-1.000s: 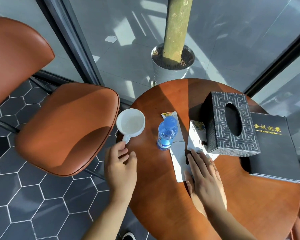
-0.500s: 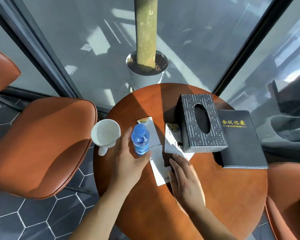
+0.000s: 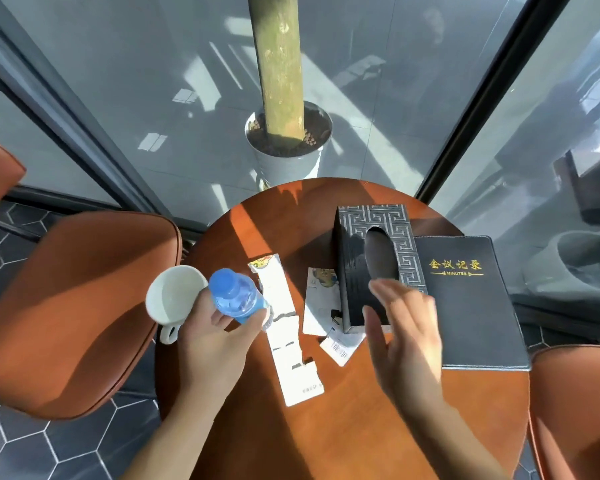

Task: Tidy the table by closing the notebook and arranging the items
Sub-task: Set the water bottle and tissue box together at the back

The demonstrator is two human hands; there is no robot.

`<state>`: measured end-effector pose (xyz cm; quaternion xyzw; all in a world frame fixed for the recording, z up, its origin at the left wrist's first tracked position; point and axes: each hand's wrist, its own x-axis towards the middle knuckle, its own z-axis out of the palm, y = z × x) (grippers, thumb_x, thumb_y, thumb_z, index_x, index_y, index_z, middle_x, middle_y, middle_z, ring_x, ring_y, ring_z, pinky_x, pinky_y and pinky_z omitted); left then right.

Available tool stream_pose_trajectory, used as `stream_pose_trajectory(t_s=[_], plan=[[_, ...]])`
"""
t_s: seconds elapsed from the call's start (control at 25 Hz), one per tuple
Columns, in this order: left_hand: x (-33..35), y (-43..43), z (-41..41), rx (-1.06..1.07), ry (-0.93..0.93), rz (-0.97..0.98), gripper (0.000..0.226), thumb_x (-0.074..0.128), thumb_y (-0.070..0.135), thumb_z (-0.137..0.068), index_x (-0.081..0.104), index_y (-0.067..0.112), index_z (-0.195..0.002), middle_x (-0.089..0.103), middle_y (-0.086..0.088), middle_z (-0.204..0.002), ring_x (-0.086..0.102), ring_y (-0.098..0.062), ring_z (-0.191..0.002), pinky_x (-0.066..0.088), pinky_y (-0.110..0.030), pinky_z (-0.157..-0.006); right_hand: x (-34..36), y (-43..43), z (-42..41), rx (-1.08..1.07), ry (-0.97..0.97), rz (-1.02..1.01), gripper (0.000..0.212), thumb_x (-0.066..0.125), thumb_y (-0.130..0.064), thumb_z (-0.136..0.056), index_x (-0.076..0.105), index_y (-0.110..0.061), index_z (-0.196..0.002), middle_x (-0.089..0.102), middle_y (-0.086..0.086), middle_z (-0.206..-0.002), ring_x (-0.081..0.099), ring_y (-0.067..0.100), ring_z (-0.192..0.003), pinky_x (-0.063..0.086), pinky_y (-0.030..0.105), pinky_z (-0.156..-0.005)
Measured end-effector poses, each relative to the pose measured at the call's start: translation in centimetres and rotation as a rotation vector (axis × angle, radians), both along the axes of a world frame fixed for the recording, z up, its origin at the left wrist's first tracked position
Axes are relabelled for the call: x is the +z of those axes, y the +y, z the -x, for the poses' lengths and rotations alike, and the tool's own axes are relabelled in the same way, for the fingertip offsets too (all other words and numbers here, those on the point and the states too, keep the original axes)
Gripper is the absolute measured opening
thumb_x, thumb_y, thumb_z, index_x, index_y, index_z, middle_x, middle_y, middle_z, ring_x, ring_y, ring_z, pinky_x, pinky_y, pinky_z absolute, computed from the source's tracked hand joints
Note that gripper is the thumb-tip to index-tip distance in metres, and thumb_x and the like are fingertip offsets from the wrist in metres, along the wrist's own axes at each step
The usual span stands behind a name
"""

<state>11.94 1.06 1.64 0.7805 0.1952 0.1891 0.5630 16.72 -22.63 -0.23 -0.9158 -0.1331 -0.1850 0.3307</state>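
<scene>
My left hand (image 3: 215,337) grips a small blue-capped water bottle (image 3: 234,295), tilted, lifted near the table's left edge. A white cup (image 3: 174,296) sits just left of it at the rim. My right hand (image 3: 404,336) is raised with fingers spread, in front of the dark patterned tissue box (image 3: 374,258), holding nothing. The black notebook (image 3: 471,299) with gold lettering lies shut at the right of the box. White paper cards (image 3: 291,351) lie on the round wooden table (image 3: 343,420) between my hands.
Orange leather chairs stand at the left (image 3: 70,306) and lower right (image 3: 579,410). A potted tree trunk (image 3: 284,133) stands behind glass beyond the table. Dark window frames (image 3: 465,133) run along the back.
My left hand closed on the bottle and lifted and tilted it leftward. My right hand rose off the paper cards and now hovers open by the tissue box.
</scene>
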Motion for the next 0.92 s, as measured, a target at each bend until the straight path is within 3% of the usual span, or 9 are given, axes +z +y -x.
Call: stream_pose_trajectory(t_s=[0.16,0.28,0.44,0.52,0.6,0.72,0.8,0.92], plan=[[1.0,-0.4,-3.4,-0.006,0.01,0.044,0.054,0.084,0.027,-0.065,0.061,0.025,-0.114,0.07,0.016,-0.109,0.066,-0.005,-0.109,0.055,-0.017,-0.083,1.1,-0.9,-5.9,-0.137,0.239,0.146,0.055,0.073,-0.024,-0.087,0.055,-0.01,-0.136,0.052,0.012,-0.139,0.043,0.034,-0.126,0.044,0.045,-0.102],[0.5,-1.0,-6.6,-0.026,0.086,0.048,0.058,0.087,0.018,-0.067,0.06,0.025,-0.118,0.07,0.015,-0.112,0.065,-0.001,-0.107,0.056,-0.021,-0.086,1.1,-1.3,-8.7,-0.193,0.478,0.16,0.069,0.066,-0.035,-0.09,0.037,-0.017,-0.149,0.046,0.009,-0.147,0.041,0.032,-0.132,0.041,0.044,-0.104],[-0.4,-2.0,-10.0,-0.051,0.131,0.013,0.046,0.086,0.024,-0.07,0.061,0.033,-0.107,0.068,0.023,-0.102,0.066,0.002,-0.098,0.052,-0.011,-0.076,1.2,-1.8,-11.3,-0.223,0.566,0.184,0.077,0.062,-0.03,-0.08,0.029,-0.029,-0.15,0.067,0.01,-0.114,0.059,0.037,-0.107,0.045,0.04,-0.075],[-0.6,-2.0,-11.4,-0.091,0.132,-0.025,0.044,0.085,0.028,-0.071,0.058,0.035,-0.104,0.067,0.021,-0.099,0.065,0.003,-0.096,0.049,-0.006,-0.071,1.7,-1.6,-12.0,-0.251,0.558,0.144,0.078,0.06,-0.031,-0.074,0.031,-0.04,-0.146,0.064,0.004,-0.094,0.06,0.033,-0.091,0.046,0.037,-0.068],[-1.0,-1.8,-12.6,-0.11,0.136,0.004,0.048,0.086,0.023,-0.071,0.058,0.031,-0.109,0.068,0.015,-0.103,0.067,-0.004,-0.096,0.051,-0.01,-0.075,2.1,-0.8,-12.9,-0.293,0.565,0.084,0.078,0.058,-0.032,-0.072,0.031,-0.046,-0.144,0.059,0.0,-0.088,0.055,0.029,-0.083,0.045,0.036,-0.065],[-1.5,-1.5,-13.9,-0.122,0.127,0.061,0.054,0.087,0.012,-0.069,0.058,0.027,-0.113,0.067,0.016,-0.101,0.067,0.0,-0.095,0.05,-0.009,-0.069,2.4,0.8,-15.3,-0.375,0.579,-0.046,0.073,0.059,-0.028,-0.079,0.035,-0.046,-0.145,0.065,0.004,-0.113,0.06,0.034,-0.106,0.048,0.039,-0.074],[-1.7,-1.0,-14.6,-0.151,0.083,0.098,0.053,0.085,0.008,-0.07,0.06,0.028,-0.112,0.067,0.018,-0.102,0.066,0.003,-0.096,0.05,-0.008,-0.068,2.3,2.1,-17.0,-0.449,0.566,-0.109,0.071,0.059,-0.027,-0.082,0.036,-0.044,-0.146,0.057,0.007,-0.132,0.051,0.034,-0.123,0.048,0.043,-0.082],[-2.3,-0.4,-15.0,-0.185,0.013,0.129,0.053,0.082,0.002,-0.072,0.061,0.032,-0.11,0.069,0.015,-0.104,0.068,-0.001,-0.097,0.052,-0.013,-0.076,1.3,4.2,-17.9,-0.619,0.556,-0.203,0.067,0.058,-0.028,-0.087,0.034,-0.042,-0.148,0.047,0.009,-0.136,0.041,0.034,-0.127,0.046,0.045,-0.084]])
